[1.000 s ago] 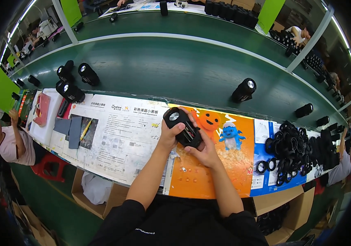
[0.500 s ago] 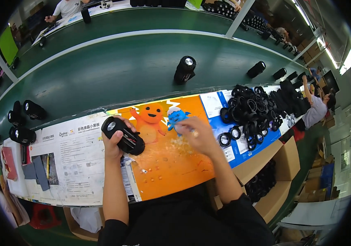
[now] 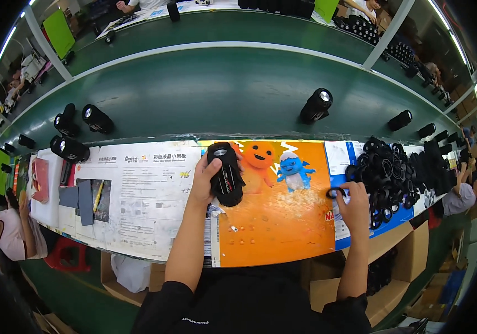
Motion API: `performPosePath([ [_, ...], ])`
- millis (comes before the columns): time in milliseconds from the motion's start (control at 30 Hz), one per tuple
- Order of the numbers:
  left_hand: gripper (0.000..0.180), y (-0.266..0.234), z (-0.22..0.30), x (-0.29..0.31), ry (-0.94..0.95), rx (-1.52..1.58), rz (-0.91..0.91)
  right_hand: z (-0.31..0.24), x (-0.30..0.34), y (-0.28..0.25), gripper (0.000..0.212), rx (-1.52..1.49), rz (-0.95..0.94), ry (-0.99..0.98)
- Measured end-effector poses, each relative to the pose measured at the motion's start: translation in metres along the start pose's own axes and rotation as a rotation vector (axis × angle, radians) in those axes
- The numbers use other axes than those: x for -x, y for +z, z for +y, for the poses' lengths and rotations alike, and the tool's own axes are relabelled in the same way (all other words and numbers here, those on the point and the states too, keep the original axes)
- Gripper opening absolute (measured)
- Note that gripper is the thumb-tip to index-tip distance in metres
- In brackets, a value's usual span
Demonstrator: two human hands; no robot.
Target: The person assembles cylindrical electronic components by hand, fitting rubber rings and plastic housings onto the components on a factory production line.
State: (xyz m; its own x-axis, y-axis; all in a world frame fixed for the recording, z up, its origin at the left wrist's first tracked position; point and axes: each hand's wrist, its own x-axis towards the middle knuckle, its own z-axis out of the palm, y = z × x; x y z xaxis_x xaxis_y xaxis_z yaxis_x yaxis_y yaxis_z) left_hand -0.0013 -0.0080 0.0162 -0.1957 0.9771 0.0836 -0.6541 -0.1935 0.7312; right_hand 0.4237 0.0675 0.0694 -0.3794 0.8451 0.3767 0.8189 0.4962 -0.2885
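Note:
My left hand (image 3: 202,179) is wrapped round a black cylindrical speaker (image 3: 228,182), which I hold over the left part of an orange printed board (image 3: 277,239). Its round end with a silvery disc points away from me. To the right, my right hand (image 3: 355,207) pinches a black ring (image 3: 336,192) between thumb and fingers, near the border of the orange and blue boards. Beyond that hand, a heap of black rings (image 3: 384,170) lies on the blue board (image 3: 343,242). Nothing joins the ring and the speaker; they are well apart.
A green conveyor belt (image 3: 205,100) runs along the far side, carrying a speaker (image 3: 316,104). More speakers (image 3: 98,119) stand at far left. A white printed board (image 3: 138,222) has a yellow pen (image 3: 98,195) on it. An open carton (image 3: 414,253) sits below right. Other people work nearby.
The view has turned, so the scene sits further right. My right hand has moved right, from over the orange board to near the rings, and a ring now shows in it.

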Motion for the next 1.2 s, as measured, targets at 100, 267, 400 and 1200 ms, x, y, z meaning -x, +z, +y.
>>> performPosePath([
  [100, 0.06, 0.004, 0.004, 0.005, 0.018, -0.082, -0.01, -0.022, -0.016, 0.04, 0.022, -0.1, 0.079, -0.08],
  [267, 0.077, 0.003, -0.001, 0.009, 0.016, -0.183, 0.041, -0.075, -0.023, 0.053, 0.038, -0.482, -0.221, -0.058],
  [400, 0.067, 0.004, -0.002, 0.008, -0.026, -0.25, 0.003, -0.064, -0.028, 0.066, 0.028, -0.438, -0.15, -0.091],
  [1200, 0.08, 0.021, 0.007, 0.011, -0.047, -0.751, -0.151, -0.181, -0.154, 0.028, 0.026, -1.021, -0.849, -0.063],
])
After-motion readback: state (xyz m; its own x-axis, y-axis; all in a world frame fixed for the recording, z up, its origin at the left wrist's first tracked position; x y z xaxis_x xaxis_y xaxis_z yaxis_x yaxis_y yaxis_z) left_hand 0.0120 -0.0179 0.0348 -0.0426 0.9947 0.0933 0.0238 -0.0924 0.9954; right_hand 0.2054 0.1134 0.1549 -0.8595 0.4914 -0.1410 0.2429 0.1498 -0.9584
